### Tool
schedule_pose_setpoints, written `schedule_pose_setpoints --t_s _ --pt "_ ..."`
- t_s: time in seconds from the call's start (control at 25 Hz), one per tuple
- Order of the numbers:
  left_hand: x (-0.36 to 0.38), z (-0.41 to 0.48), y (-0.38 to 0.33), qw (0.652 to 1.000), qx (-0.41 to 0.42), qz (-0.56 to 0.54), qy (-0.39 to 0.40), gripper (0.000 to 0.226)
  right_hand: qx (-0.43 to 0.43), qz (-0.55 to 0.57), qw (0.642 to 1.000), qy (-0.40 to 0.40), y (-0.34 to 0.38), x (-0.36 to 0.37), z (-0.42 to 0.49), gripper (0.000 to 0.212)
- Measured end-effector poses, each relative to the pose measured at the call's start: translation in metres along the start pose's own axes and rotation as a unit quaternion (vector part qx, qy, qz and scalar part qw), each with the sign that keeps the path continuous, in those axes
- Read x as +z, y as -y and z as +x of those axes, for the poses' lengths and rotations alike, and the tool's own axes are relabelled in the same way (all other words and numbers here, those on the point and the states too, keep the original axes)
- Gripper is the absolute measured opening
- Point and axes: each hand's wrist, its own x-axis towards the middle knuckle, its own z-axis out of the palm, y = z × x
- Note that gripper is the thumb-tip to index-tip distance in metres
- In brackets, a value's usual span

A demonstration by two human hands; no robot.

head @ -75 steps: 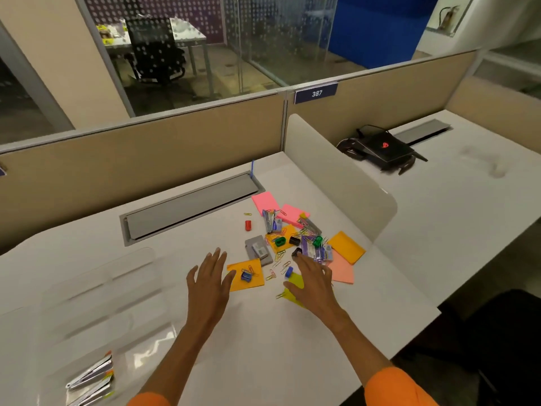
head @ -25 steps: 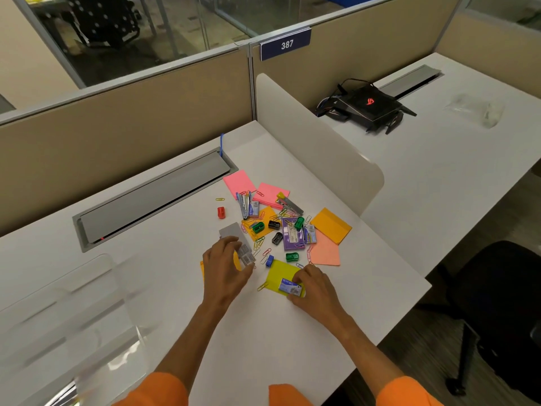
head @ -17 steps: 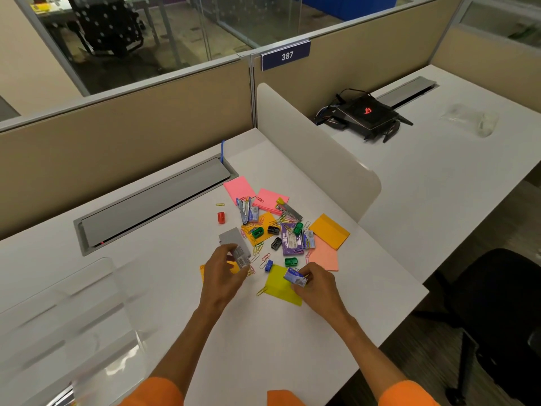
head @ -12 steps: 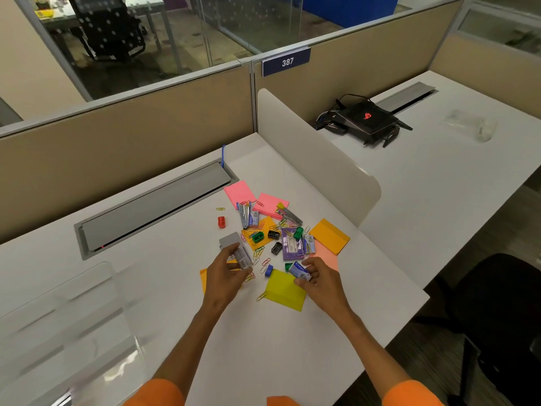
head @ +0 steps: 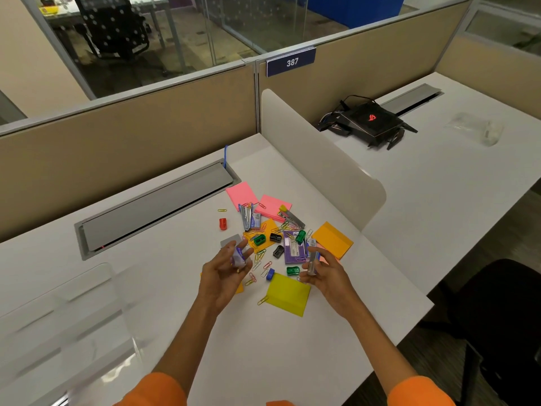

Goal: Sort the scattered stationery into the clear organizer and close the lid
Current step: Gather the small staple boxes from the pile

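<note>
Most stationery lies heaped at twelve o'clock on the worktop, left grip pinching a purple box, right grip a grey box, the organizer open at eight o'clock, so sorting looks barely begun.

Even, soft light from above; smooth white tabletop bright, shadows faint, soft-edged. Lower left, the clear plastic organizer smeared, pale glare patches on it. Fingers of the left hand slightly motion-blurred. Wide-angle bowing bends the beige partition wall toward frame edges.
</note>
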Motion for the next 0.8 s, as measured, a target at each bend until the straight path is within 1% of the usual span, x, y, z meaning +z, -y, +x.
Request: schedule_pose_setpoints --t_s 0.04,0.08,0.16,0.28,0.36,0.44,0.52,0.56,0.6,0.64,0.68,0.72,0.76,0.8 --pt "0.001 0.001 -0.002 0.999 -0.020 -0.049 0.008 0.032 0.010 0.032 0.999 -0.005 0.001 0.000 0.001 0.023" --pt "0.003 0.002 -0.003 0.997 -0.033 -0.070 0.016 0.030 0.015 0.049 0.999 -0.011 0.001 -0.001 0.002 0.022" --pt "0.006 0.007 -0.005 0.997 -0.043 -0.061 0.024 0.033 0.017 0.038 0.999 -0.021 0.002 -0.004 0.006 0.024" --pt "0.013 0.017 -0.007 0.999 -0.042 -0.009 -0.002 0.040 0.021 -0.028 0.999 -0.041 0.004 -0.008 0.013 0.034" --pt "0.016 0.025 -0.009 0.997 -0.033 0.061 -0.038 0.043 0.034 -0.085 0.992 -0.083 0.006 -0.011 0.018 0.030" --pt "0.019 0.034 -0.011 0.985 -0.020 0.153 -0.071 0.042 0.038 -0.142 0.981 -0.124 0.010 -0.014 0.026 0.026" --pt "0.020 0.045 -0.016 0.964 0.014 0.252 -0.082 0.039 0.014 -0.182 0.973 -0.140 0.015 -0.019 0.035 0.030" --pt "0.020 0.052 -0.018 0.945 0.045 0.313 -0.077 0.038 -0.008 -0.211 0.967 -0.142 0.018 -0.022 0.040 0.032" --pt "0.019 0.059 -0.020 0.917 0.082 0.385 -0.068 0.036 -0.034 -0.252 0.957 -0.140 0.021 -0.025 0.044 0.033" --pt "0.018 0.068 -0.023 0.874 0.120 0.467 -0.061 0.034 -0.060 -0.301 0.942 -0.133 0.024 -0.027 0.048 0.032" --pt "0.019 0.077 -0.027 0.812 0.155 0.560 -0.059 0.031 -0.082 -0.347 0.927 -0.118 0.027 -0.028 0.053 0.033" --pt "0.020 0.087 -0.032 0.731 0.179 0.656 -0.059 0.028 -0.098 -0.389 0.911 -0.100 0.030 -0.029 0.057 0.036" --pt "0.022 0.095 -0.037 0.641 0.187 0.742 -0.056 0.029 -0.107 -0.426 0.895 -0.080 0.031 -0.030 0.062 0.041" --pt "0.024 0.103 -0.041 0.559 0.184 0.807 -0.046 0.034 -0.111 -0.460 0.879 -0.061 0.033 -0.030 0.066 0.047"
